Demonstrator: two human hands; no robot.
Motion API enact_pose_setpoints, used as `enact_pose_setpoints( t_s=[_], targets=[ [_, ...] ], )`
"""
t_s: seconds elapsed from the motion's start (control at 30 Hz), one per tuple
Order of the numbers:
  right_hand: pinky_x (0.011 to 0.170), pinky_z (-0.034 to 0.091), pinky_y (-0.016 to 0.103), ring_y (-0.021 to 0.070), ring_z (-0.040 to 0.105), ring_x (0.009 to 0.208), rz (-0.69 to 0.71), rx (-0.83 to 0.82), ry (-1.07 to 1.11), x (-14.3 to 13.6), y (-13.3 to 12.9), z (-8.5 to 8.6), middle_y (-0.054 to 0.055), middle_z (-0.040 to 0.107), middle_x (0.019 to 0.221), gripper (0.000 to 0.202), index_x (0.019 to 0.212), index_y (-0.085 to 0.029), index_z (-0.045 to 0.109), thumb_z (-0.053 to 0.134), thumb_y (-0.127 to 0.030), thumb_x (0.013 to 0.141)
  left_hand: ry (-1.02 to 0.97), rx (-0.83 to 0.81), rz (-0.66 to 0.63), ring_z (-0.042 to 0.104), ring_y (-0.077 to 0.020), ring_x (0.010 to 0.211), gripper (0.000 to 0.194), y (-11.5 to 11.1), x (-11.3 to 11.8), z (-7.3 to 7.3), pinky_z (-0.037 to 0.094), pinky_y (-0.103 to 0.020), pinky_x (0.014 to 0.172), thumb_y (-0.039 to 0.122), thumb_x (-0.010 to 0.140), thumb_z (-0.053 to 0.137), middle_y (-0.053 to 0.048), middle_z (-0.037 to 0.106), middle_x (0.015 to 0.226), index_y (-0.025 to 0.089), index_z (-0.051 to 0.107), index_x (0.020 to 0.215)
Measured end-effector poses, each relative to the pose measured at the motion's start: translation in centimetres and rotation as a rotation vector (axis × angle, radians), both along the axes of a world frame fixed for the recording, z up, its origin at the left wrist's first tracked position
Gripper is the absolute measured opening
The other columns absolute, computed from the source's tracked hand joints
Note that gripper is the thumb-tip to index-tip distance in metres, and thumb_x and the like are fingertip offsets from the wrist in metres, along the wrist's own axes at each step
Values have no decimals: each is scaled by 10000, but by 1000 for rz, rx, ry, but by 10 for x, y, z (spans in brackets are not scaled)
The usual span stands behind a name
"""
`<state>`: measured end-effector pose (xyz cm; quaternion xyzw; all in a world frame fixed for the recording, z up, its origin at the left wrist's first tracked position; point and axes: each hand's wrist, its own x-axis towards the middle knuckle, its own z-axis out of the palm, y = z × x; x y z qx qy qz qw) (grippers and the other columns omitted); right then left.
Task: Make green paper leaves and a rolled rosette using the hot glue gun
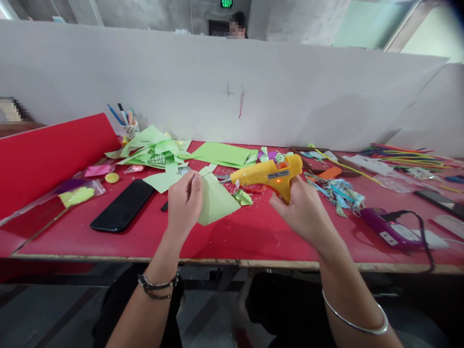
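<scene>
Beside left hand (184, 200): black phone (123, 205); paper scraps (155, 151) behind.

Red table (253, 241) with a worn wooden front edge. White partition (290, 96) along the far edge, another angled at the right corner. Grey concrete wall (145, 12) behind, dark doorway (217, 26), green exit sign (226, 3) above. Grey floor (36, 314) below.

Yellow glue gun (270, 173), pale green paper (214, 200), red table (253, 232), black phone (123, 205)
</scene>
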<state>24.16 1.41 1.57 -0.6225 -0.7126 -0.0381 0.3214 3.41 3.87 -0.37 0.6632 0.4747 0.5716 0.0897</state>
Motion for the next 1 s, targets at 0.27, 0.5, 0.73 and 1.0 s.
enact_pose_setpoints(
  t_s=[0.27, 0.5, 0.73, 1.0],
  targets=[
    [454, 267, 241, 111, 393, 485, 15, -9, -6, 1, 0, 0, -14, 435, 575, 83, 745, -184, 413, 446, -235, 689, 9, -4, 37, 256, -78, 452, 297, 1, -3, 0, 199, -230, 450, 206, 847, 359, 56, 230, 497, 182, 262, 566],
    [462, 267, 247, 121, 404, 501, 19, -22, 3, 1, 0, 0, -5, 442, 584, 96, 753, -177, 433, 437, -244, 684, 2, 3, 44, 257, -79, 461, 296, 1, -5, 0, 200, -233, 458, 190, 846, 357, 55, 236, 503, 182, 263, 565],
    [462, 271, 245, 121, 398, 501, 22, -30, -14, 2, 0, 0, -6, 436, 579, 102, 757, -177, 422, 430, -246, 682, 0, 20, 53, 238, -80, 454, 309, 2, -7, 2, 192, -237, 447, 202, 852, 356, 55, 222, 497, 183, 253, 562],
    [454, 273, 239, 119, 399, 493, 36, -33, -39, 3, -1, 0, -2, 446, 577, 94, 751, -174, 422, 421, -245, 689, 3, 8, 97, 245, -87, 456, 305, 2, -9, 3, 199, -240, 446, 198, 844, 360, 50, 230, 495, 186, 262, 555]
  ],
)
